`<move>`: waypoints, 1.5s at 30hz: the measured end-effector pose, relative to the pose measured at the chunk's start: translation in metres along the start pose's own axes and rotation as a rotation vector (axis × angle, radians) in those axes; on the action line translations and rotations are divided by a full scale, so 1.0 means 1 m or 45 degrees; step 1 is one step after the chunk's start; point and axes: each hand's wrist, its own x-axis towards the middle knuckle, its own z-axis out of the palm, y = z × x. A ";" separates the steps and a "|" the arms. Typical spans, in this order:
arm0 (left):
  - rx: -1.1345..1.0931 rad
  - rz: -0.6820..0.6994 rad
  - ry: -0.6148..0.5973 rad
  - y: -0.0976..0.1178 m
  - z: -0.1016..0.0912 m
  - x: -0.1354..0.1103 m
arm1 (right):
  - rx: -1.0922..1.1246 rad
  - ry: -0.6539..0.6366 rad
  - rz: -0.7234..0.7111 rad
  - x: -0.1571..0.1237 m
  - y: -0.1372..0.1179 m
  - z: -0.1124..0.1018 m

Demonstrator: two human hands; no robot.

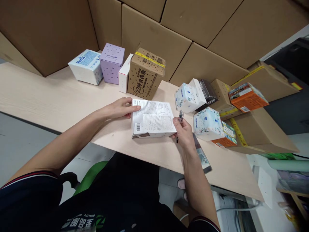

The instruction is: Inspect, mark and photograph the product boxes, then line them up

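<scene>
A flat white box [153,118] with small printed text and a barcode lies on the light wooden table [48,96] in front of me. My left hand [120,108] rests on the box's left edge, fingers stretched over its corner. My right hand [182,130] touches the box's right edge and is closed around a pen [180,115] that sticks up between the fingers.
Behind the box stands a brown carton [145,73], with a white box [125,77], a purple box [112,63] and a tissue pack [86,66] to its left. Tissue packs [188,96], an orange box [246,96] and open cartons [260,135] crowd the right. Large cartons line the back.
</scene>
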 end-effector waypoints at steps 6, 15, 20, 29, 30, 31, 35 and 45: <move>0.185 0.010 0.088 -0.004 -0.006 0.001 | 0.211 0.317 -0.173 0.007 -0.011 -0.011; -0.007 0.134 -0.385 0.003 0.007 -0.012 | 0.670 0.368 -0.287 0.006 -0.034 -0.035; -0.132 0.160 -0.738 -0.004 0.017 -0.012 | 0.557 0.141 -0.295 -0.004 -0.038 -0.013; -0.082 0.276 -1.013 -0.012 0.026 -0.010 | 0.235 -0.049 -0.301 -0.005 -0.033 0.023; -0.055 0.304 -0.971 -0.014 0.026 -0.009 | 0.188 -0.055 -0.292 -0.004 -0.032 0.024; -0.027 0.332 -0.908 -0.015 0.027 -0.008 | 0.135 -0.064 -0.282 -0.004 -0.032 0.025; 0.088 0.457 -0.669 -0.020 0.026 -0.004 | -0.095 -0.106 -0.306 -0.006 -0.032 0.025; 0.265 0.598 -0.623 -0.022 0.023 -0.001 | -0.260 -0.122 -0.314 -0.007 -0.033 0.024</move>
